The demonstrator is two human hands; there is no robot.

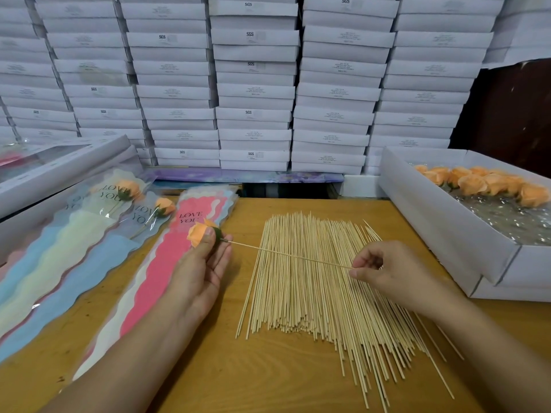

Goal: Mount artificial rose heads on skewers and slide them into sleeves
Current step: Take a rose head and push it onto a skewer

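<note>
My left hand [200, 265] holds an orange rose head [199, 233] between thumb and fingers, above the pink "LOVE YOU" sleeve [167, 263]. A thin wooden skewer [286, 254] runs from the rose's green base to my right hand [384, 271], which pinches its far end. Below both hands lies a wide pile of loose skewers [322, 281] on the wooden table [208, 368]. Two sleeved roses [128, 190] [164, 206] lie on the stack of pastel sleeves at the left.
A white box [441, 225] at the right holds several orange rose heads [483, 183] on crinkled plastic. Closed white boxes [253, 84] are stacked in a wall behind the table. Another windowed box [59, 168] lies at the far left.
</note>
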